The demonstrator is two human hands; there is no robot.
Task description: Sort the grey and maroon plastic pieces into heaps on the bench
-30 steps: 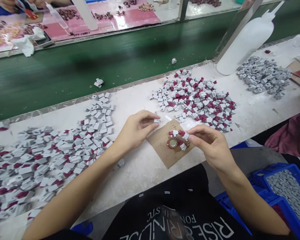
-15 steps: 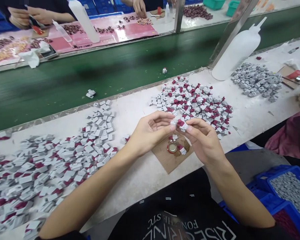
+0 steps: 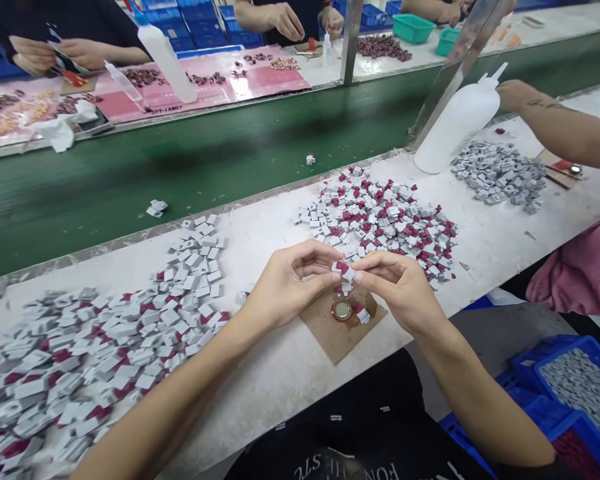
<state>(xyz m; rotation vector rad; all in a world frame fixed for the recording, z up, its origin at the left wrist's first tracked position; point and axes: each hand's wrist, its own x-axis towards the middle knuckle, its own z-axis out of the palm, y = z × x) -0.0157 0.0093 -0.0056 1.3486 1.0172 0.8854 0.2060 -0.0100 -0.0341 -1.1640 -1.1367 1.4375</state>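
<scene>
My left hand (image 3: 293, 280) and my right hand (image 3: 403, 287) meet over the bench, each with thumb and fingers pinched. Between their fingertips is a small grey-and-maroon plastic piece (image 3: 344, 269), its parts pressed together. Under the hands lies a brown cardboard square (image 3: 333, 333). On the cardboard are a round metal cap (image 3: 341, 309) with a red-and-gold rim, a wet brown patch and another grey-and-maroon piece (image 3: 363, 314). Just beyond my fingers spreads a heap of grey-and-maroon pieces (image 3: 385, 213).
Many grey and maroon pieces (image 3: 105, 353) cover the bench at left. A white squeeze bottle (image 3: 455, 127) leans by a metal post, near a grey heap (image 3: 500, 173). Beyond runs a green conveyor belt (image 3: 220, 153). A co-worker's arm (image 3: 570, 130) reaches in. Blue bins (image 3: 535, 363) stand lower right.
The grey part at my left fingers and the grey-and-maroon part at my right, formerly slightly apart, are now together. A co-worker's arm has come in at right. Pieces on the belt have shifted left.
</scene>
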